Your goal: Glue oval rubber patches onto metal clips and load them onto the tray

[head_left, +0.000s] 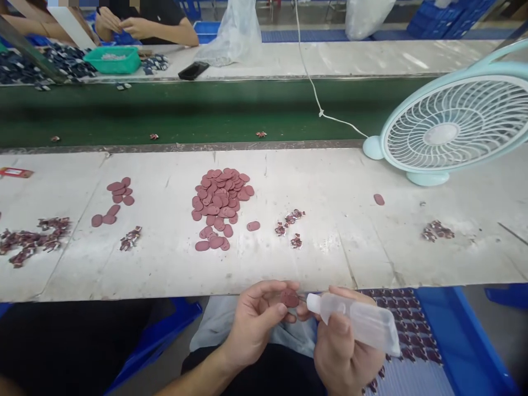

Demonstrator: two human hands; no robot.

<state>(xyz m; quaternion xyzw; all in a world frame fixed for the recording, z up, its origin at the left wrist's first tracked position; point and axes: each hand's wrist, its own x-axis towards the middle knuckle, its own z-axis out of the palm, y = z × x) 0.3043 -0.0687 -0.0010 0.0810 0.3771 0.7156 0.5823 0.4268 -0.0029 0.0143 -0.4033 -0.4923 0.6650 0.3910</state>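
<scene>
Pinching a maroon disc (289, 298) at the fingertips just below the table (371, 247) edge, left hand (258, 319) steadies it while right hand (342, 346) grips the bottle (358, 322), nozzle touching; oversqueezing could flood fingers.

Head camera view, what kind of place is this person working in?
Most likely a small factory assembly line. A green conveyor belt runs between two worktables, a pile of identical reddish oval pieces lies on the near table, and another person's hands work across the belt.
</scene>
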